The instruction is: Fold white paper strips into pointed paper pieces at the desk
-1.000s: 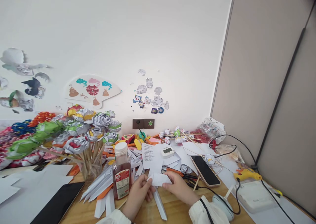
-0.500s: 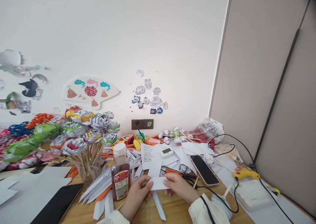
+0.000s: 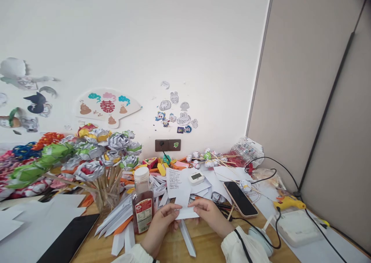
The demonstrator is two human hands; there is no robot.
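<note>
While both hands meet at the near edge of the desk [image 3: 203, 247], the left hand [image 3: 162, 224] and right hand [image 3: 210, 214] pinch a small white paper slip [image 3: 185, 212] between them, fingers closed on its two ends. It sits just right of the red-labelled bottle [image 3: 142, 205], with the phone [image 3: 240, 199] off to the right and paper flowers [image 3: 95, 155] far left.

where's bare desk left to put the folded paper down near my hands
Bare wood shows in two patches: in front of the bottle, between the black tablet and the left hand, and just right of the loose white strip by the right hand. Past the small white paper it is crowded: paper strips, notes, the phone, cables.
</note>
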